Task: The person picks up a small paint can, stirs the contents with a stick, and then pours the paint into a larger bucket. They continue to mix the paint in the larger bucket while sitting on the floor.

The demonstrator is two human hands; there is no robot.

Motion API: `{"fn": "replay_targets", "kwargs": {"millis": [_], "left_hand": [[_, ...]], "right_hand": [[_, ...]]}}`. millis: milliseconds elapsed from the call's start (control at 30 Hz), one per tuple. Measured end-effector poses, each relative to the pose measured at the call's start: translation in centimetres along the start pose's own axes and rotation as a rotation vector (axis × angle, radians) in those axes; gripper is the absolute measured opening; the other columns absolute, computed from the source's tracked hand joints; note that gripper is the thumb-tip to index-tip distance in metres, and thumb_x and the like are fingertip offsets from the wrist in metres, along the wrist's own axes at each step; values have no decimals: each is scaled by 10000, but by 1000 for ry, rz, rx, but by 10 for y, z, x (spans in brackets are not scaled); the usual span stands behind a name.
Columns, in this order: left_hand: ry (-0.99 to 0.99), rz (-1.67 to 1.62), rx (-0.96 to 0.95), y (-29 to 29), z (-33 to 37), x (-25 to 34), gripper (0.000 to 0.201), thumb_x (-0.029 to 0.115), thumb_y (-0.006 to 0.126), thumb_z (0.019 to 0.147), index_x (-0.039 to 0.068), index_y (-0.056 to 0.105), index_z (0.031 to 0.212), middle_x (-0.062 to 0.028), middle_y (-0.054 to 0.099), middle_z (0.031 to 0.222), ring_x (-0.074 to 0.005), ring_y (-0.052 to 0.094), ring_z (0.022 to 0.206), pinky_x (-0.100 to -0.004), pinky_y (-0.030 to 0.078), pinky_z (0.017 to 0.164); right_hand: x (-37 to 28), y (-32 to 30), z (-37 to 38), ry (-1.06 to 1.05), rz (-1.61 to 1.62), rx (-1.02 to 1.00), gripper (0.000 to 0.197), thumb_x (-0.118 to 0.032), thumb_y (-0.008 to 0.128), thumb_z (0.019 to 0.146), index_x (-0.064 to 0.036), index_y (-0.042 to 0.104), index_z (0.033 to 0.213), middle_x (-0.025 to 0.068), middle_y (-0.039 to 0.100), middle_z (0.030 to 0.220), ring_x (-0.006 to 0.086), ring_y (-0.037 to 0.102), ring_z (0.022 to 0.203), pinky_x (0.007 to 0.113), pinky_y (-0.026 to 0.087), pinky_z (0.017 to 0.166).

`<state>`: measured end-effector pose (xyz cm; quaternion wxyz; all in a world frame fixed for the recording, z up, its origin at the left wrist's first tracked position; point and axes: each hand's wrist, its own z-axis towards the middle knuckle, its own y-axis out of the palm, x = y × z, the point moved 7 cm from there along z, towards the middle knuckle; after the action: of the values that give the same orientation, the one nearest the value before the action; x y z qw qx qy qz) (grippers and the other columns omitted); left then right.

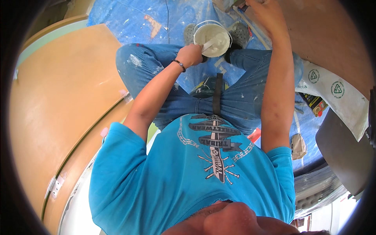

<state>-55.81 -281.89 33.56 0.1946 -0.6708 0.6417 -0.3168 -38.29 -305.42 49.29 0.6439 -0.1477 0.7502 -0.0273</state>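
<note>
The left hand point(190, 55) has its grip closed round a pale flat tool point(208, 45), long axis slanting forward and rightward, far end inside the white bucket point(203, 30). The right hand's point(268, 15) grip is cropped; I cannot tell its hold.

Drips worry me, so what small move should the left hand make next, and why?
Perhaps wipe the pale tool on the rim of the bucket: the left hand grips it, and its far end reaches into the bucket, where whitish paste lies.
</note>
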Motion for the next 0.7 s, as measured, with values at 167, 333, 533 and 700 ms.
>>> {"fn": "replay_targets", "kwargs": {"millis": [167,333,533,700], "left_hand": [[-64,44,143,-4,-16,16,578,183,651,879,121,580,1450,-202,756,966,-390,748,914,-506,600,764],[31,0,231,24,50,30,391,154,595,921,54,625,1297,-188,759,934,-401,749,849,-507,597,712],[48,39,205,51,52,12,262,148,575,926,51,683,1144,-187,760,921,-398,755,862,-511,604,738],[41,160,135,5,9,11,234,141,560,931,67,782,944,-193,776,931,-367,770,872,-477,615,729]], "right_hand": [[-4,2,0,-19,-4,12,414,-283,733,982,39,680,1237,137,762,972,185,714,872,324,556,789],[-7,1,-1,10,-121,20,423,-307,732,976,32,693,1224,136,765,971,187,714,881,334,550,795],[-9,-2,-4,21,-250,57,402,-293,733,965,14,702,1221,134,767,974,205,714,865,345,551,794],[-8,0,0,-37,-183,54,408,-298,733,964,16,698,1222,126,766,966,197,714,853,341,552,776]]}}
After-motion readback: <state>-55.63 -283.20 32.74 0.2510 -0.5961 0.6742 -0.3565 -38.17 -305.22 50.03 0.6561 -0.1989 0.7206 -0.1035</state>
